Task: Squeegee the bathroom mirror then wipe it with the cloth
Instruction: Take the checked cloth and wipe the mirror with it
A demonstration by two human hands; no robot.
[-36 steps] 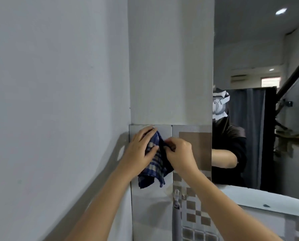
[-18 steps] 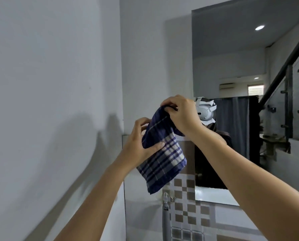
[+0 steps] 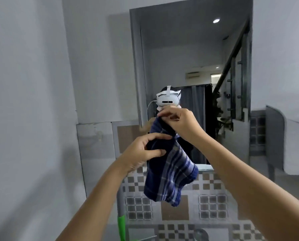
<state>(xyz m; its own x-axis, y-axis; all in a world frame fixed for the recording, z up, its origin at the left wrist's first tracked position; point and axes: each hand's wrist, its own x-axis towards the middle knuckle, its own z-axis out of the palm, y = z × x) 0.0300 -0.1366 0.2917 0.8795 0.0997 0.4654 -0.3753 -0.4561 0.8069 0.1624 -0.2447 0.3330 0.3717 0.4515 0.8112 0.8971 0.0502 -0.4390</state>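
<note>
While raised in front of the mirror (image 3: 188,49), held up by both hands at frame centre: blue plaid cloth (image 3: 171,171). Pinched at its top corner by the right hand (image 3: 181,124), at about 12 o'clock from the cloth's bulk, thumb and fingertips (image 3: 162,113) closed tight on the fabric, remaining fingers curled under. Gripped lower down by the left hand (image 3: 140,153), at about 9 o'clock from the cloth, index finger (image 3: 160,136) laid across the front of the fold, thumb (image 3: 156,152) pressing beneath it, dark fabric bunched between the two. Hangs loose below both grips, trailing toward 5 o'clock, lower hem in front of the checkered tiles (image 3: 213,206). Not touching the glass, as far as can be told. Reflected in the mirror just above the right hand, at 12 o'clock: white headset (image 3: 167,100). Green-handled tool (image 3: 121,228) standing near the bottom edge at 7 o'clock from the cloth, well apart from both hands, its upper part blurred.
</note>
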